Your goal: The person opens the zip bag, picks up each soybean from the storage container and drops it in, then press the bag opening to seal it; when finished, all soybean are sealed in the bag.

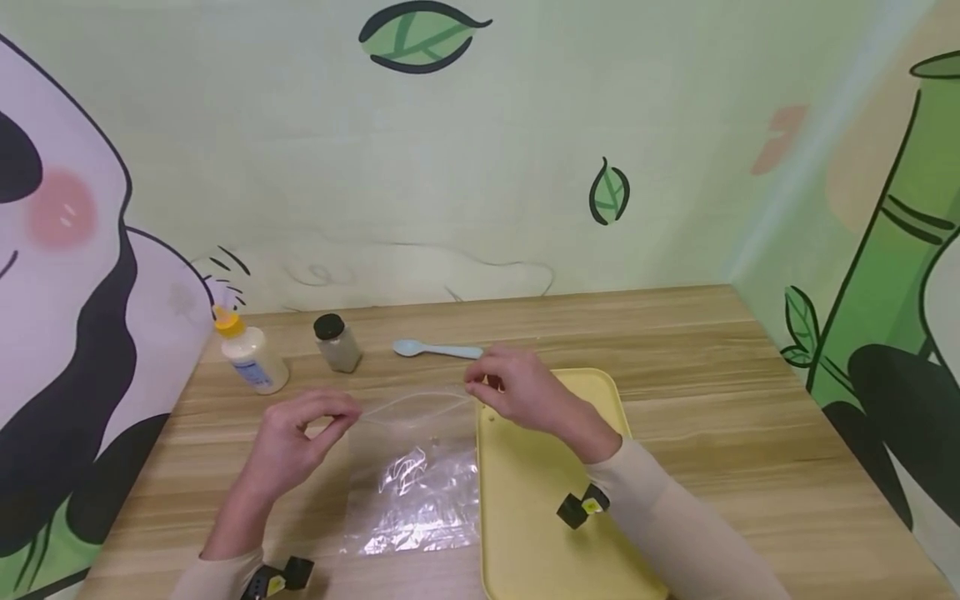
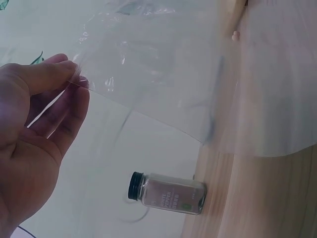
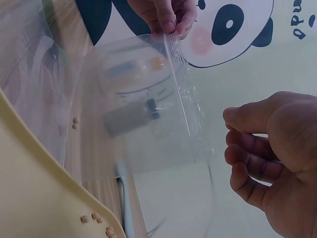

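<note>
A clear zip bag [image 1: 416, 492] stands with its lower part on the table and its mouth raised. My left hand [image 2: 37, 119] pinches one top corner of it between thumb and fingers. The zip strip [image 3: 178, 94] runs along the top edge in the right wrist view. My right hand [image 3: 267, 153] is beside the bag's other top corner, fingers loosely curled, with a gap to the film and nothing held. Small beige balls [image 3: 75, 123] show through the film. More beige balls [image 3: 96, 218] lie in the yellow tray [image 1: 555, 500], under my right forearm.
Behind the bag stand a white glue bottle [image 1: 255, 362] with an orange cap and a white pepper jar [image 2: 173, 193] with a black lid. A light blue spoon [image 1: 435, 348] lies at the back, its handle end beside my right hand. A painted wall [image 1: 480, 183] borders the table.
</note>
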A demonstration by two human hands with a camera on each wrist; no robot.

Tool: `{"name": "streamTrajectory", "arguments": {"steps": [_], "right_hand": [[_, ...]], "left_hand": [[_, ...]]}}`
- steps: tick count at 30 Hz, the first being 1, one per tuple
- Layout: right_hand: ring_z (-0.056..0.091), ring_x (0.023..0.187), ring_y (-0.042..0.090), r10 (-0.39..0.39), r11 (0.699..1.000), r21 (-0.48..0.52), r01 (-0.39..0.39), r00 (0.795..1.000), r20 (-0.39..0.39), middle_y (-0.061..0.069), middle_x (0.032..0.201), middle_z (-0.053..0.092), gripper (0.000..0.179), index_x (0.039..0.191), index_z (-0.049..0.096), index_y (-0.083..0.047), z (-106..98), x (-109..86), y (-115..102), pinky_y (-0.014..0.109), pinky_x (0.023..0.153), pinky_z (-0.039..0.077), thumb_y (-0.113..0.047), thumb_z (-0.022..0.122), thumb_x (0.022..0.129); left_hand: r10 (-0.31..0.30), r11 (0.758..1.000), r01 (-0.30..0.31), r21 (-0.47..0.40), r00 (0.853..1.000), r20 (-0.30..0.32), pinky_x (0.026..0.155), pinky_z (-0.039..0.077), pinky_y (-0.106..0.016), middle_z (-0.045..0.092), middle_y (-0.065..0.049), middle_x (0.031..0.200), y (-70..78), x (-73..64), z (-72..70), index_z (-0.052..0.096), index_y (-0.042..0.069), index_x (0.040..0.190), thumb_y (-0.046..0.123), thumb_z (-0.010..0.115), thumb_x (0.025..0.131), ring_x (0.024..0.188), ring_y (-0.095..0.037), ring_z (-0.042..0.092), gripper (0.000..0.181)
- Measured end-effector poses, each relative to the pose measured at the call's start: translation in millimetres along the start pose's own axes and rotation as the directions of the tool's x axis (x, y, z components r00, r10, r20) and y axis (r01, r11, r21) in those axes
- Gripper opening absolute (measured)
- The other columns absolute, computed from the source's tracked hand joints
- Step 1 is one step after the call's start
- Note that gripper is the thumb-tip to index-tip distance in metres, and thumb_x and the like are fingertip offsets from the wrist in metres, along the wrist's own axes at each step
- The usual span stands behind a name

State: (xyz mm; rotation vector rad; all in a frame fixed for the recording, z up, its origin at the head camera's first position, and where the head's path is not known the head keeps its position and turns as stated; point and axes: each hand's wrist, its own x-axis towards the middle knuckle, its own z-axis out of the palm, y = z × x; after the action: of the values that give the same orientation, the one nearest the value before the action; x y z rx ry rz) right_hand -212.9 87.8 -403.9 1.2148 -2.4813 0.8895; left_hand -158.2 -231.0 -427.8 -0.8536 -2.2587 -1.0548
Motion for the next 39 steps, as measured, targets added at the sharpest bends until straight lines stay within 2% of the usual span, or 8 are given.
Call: {"name": "streamTrajectory", "arguments": {"steps": [7, 20, 28, 35, 39], "right_hand": [[0.055, 0.069, 0.005, -0.043, 0.999, 0.01, 0.043, 0.999, -0.008, -0.001, 0.082, 0.065, 0.006, 0.093, 0.072, -0.007, 1, 0.3, -4, 0.011, 0.058, 0.048, -0.012, 0.069, 0.09], [0.061, 0.073, 0.008, -0.135, 0.991, -0.003, 0.135, 0.989, -0.056, -0.001, 0.081, 0.065, 0.004, 0.091, 0.071, -0.008, 15, 12.3, -12, 0.01, 0.062, 0.05, -0.011, 0.071, 0.089], [0.059, 0.071, 0.007, -0.115, 0.993, 0.002, 0.115, 0.993, -0.015, -0.001, 0.085, 0.066, 0.007, 0.093, 0.074, -0.009, 18, 20.5, -17, 0.008, 0.061, 0.048, -0.013, 0.07, 0.09], [0.057, 0.07, 0.007, -0.129, 0.992, -0.002, 0.129, 0.992, 0.01, 0.001, 0.088, 0.067, 0.012, 0.097, 0.076, -0.008, 21, 23.7, -18, 0.007, 0.061, 0.047, -0.015, 0.068, 0.092], [0.057, 0.072, 0.006, -0.091, 0.996, 0.022, 0.09, 0.995, 0.037, 0.001, 0.092, 0.068, 0.018, 0.101, 0.075, -0.007, 18, 24.2, -19, 0.009, 0.061, 0.048, -0.019, 0.063, 0.096]], "left_hand": [[0.029, 1.0, -0.029, -0.001, 1.0, 0.003, 0.085, 0.052, -0.008, 0.074, -0.006, 0.088, 2.5, 1.8, 2.9, 0.075, 0.006, 0.086, -0.016, 0.076, 0.069, 0.085, -0.008, 0.068, 0.027], [0.025, 0.999, -0.026, 0.032, 1.0, 0.012, 0.085, 0.052, -0.008, 0.074, -0.005, 0.089, 7.1, 1.5, -0.2, 0.075, 0.008, 0.086, -0.013, 0.077, 0.071, 0.085, -0.01, 0.069, 0.027], [0.016, 1.0, -0.017, 0.023, 0.999, 0.029, 0.085, 0.052, -0.009, 0.074, -0.005, 0.09, 9.6, 3.2, -1.0, 0.075, 0.008, 0.087, -0.013, 0.076, 0.072, 0.085, -0.012, 0.069, 0.026], [-0.01, 1.0, 0.009, 0.024, 0.999, 0.041, 0.085, 0.052, -0.009, 0.074, -0.005, 0.091, 10.6, 1.9, -1.1, 0.075, 0.008, 0.088, -0.012, 0.076, 0.074, 0.086, -0.013, 0.069, 0.024], [-0.007, 1.0, 0.006, 0.019, 0.999, 0.035, 0.086, 0.052, -0.009, 0.074, -0.006, 0.092, 10.1, 0.5, -1.2, 0.075, 0.008, 0.088, -0.013, 0.076, 0.073, 0.087, -0.013, 0.069, 0.026]]}}
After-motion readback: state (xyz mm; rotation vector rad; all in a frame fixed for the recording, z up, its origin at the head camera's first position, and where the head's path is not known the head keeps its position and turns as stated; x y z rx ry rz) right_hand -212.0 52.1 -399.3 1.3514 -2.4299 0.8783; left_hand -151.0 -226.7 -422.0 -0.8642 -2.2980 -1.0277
